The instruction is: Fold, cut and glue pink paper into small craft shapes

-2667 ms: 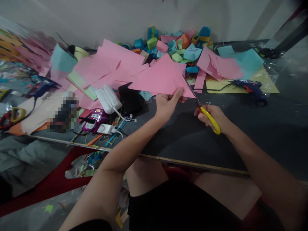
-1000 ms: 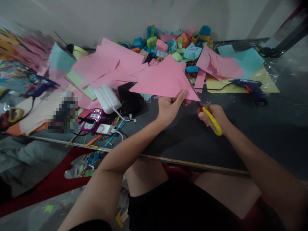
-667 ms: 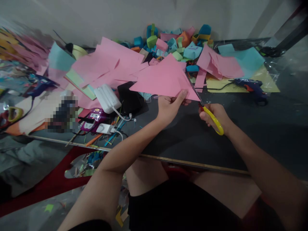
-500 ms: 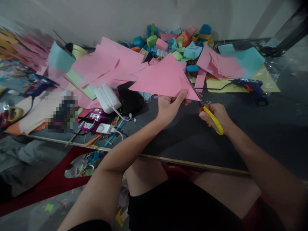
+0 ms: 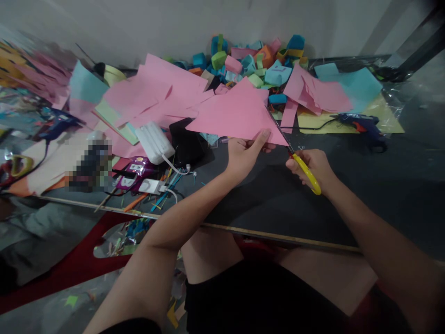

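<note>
My left hand (image 5: 245, 155) pinches the near edge of a pink sheet of paper (image 5: 236, 115), thumb on top, and holds it tilted above the dark board (image 5: 278, 204). My right hand (image 5: 313, 167) is closed round the yellow handles of a pair of scissors (image 5: 301, 167). The blades reach up along the sheet's right edge. The two hands sit close together near the sheet's right corner.
Loose pink sheets (image 5: 156, 90) and blue ones (image 5: 358, 83) lie behind. A heap of small coloured paper boxes (image 5: 253, 62) sits against the wall. A blue glue gun (image 5: 361, 123) lies at right, another (image 5: 55, 125) at left. A white charger (image 5: 155, 143) and cables lie left of my hands.
The pink sheet has shifted slightly and the scissors have crept a little along its right edge. Both hands keep their grips.
</note>
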`<state>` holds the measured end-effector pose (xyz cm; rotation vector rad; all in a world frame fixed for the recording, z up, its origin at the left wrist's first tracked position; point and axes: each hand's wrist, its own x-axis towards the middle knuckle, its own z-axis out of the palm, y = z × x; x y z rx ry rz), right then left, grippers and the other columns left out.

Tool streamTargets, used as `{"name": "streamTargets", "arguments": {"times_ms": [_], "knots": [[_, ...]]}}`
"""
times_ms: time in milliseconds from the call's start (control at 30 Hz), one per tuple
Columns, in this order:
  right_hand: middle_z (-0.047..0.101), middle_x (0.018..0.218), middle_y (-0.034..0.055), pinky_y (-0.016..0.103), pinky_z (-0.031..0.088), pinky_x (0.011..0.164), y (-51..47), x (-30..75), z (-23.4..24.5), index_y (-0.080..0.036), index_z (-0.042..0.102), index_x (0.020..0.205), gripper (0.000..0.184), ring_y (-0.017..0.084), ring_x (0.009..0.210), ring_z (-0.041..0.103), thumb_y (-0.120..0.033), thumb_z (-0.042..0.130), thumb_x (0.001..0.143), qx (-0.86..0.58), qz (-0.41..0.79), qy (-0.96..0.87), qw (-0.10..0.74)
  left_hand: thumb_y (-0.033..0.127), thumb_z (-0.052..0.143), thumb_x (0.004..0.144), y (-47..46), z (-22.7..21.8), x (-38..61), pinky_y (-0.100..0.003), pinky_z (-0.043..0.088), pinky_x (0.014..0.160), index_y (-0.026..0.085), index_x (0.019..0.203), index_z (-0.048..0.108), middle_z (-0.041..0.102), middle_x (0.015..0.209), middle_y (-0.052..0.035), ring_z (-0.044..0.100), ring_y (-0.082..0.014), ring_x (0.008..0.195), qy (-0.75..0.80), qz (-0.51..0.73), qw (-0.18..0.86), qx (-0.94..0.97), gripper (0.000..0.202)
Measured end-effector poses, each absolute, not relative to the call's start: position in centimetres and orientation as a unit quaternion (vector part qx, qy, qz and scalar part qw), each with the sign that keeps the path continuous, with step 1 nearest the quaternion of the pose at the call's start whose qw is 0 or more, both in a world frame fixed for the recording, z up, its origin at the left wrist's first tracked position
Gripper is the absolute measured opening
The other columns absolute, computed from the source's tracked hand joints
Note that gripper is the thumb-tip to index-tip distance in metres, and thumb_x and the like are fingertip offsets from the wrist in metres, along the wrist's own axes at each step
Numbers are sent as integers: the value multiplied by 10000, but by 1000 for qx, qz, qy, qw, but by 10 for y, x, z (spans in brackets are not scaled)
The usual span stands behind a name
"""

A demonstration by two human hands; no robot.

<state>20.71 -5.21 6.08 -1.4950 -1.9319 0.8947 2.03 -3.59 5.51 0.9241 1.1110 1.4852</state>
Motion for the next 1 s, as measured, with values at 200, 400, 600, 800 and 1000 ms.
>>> {"name": "streamTargets", "arguments": {"times_ms": [200, 400, 600, 800, 1000], "knots": [[425, 462, 11, 280, 232, 431, -53, 204, 60, -221, 477, 515, 734, 121, 433, 398, -931, 555, 683, -569, 319, -712, 260, 424, 861, 748, -37, 58, 21, -236, 591, 587, 144, 707, 725, 732, 630, -32, 755, -158, 650, 461, 617, 500, 396, 313], [396, 464, 4, 289, 241, 452, -55, 203, 62, -227, 476, 528, 714, 129, 451, 410, -915, 543, 708, -567, 316, -716, 256, 428, 862, 750, -36, 57, 20, -246, 593, 605, 137, 728, 732, 740, 648, -45, 757, -164, 672, 462, 610, 506, 399, 320], [416, 463, 2, 284, 260, 441, -55, 201, 57, -216, 499, 539, 714, 130, 455, 438, -899, 543, 740, -561, 303, -719, 277, 452, 863, 741, -34, 53, 19, -245, 598, 614, 134, 737, 738, 734, 638, -32, 757, -163, 664, 445, 617, 510, 401, 342], [448, 449, 5, 282, 251, 426, -57, 199, 56, -212, 524, 554, 742, 121, 421, 428, -926, 485, 750, -553, 302, -720, 290, 470, 855, 745, -34, 50, 19, -248, 599, 616, 138, 727, 731, 728, 634, -32, 745, -154, 651, 445, 618, 507, 404, 355], [407, 425, -4, 279, 244, 442, -56, 199, 58, -209, 525, 555, 728, 124, 429, 426, -912, 520, 744, -554, 295, -723, 290, 402, 774, 858, -24, 50, 13, -298, 624, 636, 159, 720, 694, 677, 657, -9, 729, -161, 654, 404, 658, 507, 383, 290]]}}
